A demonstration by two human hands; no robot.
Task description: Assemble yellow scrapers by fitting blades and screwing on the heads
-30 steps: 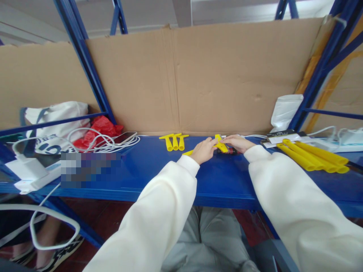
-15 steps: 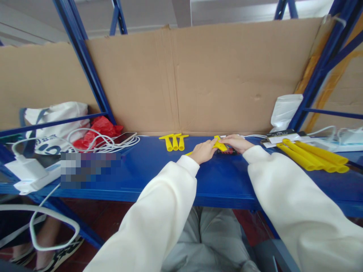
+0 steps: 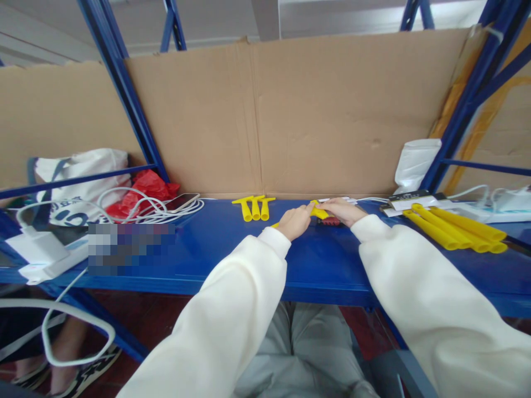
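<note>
In front of me, low over the tabletop, both hands are on a yellow plastic T-shaped tool. My left hand is wrapped around its handle, and a yellow end shows by that wrist. My right hand holds the tool's head with bent fingers; the palm side is hidden. Just under the hands lies a small dark red object, partly covered, its kind unclear. Left of my hands, three yellow T-shaped tools are lined up side by side near the cardboard.
Several yellow tubes lie at the right beside black-and-white packets. White cables, a red plastic bag and a cloth bag crowd the left. A cardboard wall closes the back of the blue table.
Both hands have shifted very slightly left with the yellow tool, whose head has turned a little. More of the dark red object shows. The other things stay put.
</note>
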